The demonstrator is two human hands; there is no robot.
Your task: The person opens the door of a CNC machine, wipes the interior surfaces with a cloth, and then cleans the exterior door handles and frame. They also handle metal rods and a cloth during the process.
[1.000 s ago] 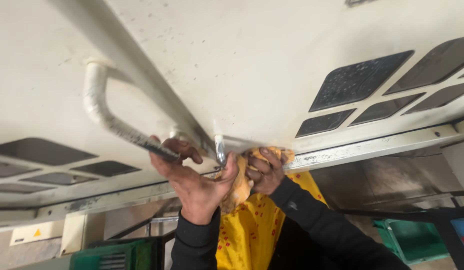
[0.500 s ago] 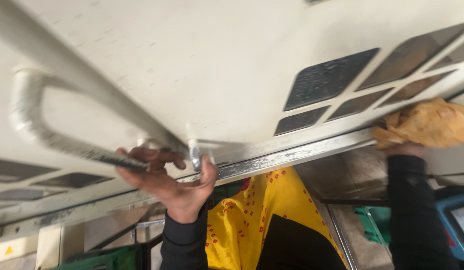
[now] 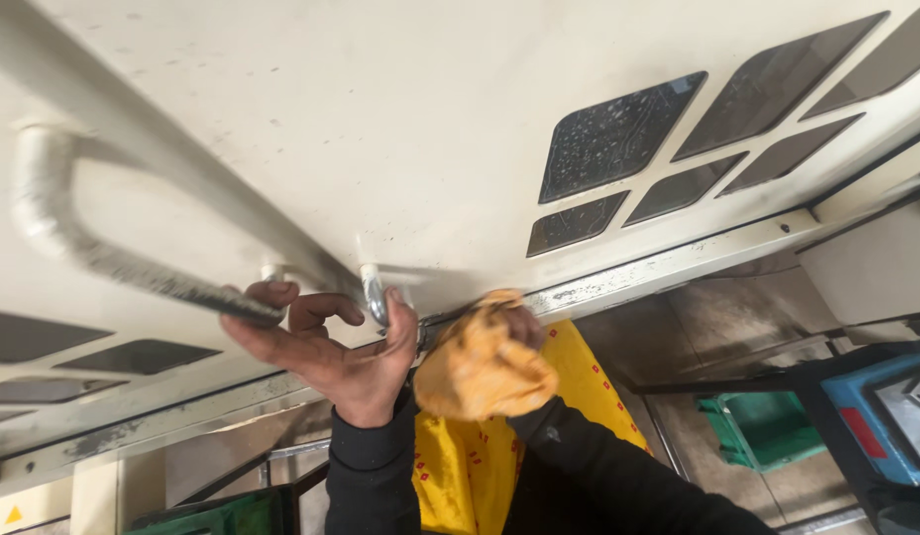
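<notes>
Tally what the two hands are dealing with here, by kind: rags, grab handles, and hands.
Orange rag: 1
Metal grab handles: 2, a long one and a short one
Hands: 2, left hand, right hand
Total: 5

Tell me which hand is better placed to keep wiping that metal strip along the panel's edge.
The right hand, probably: it holds the orange cloth against the metal strip, while the left hand grips the handle.
</notes>
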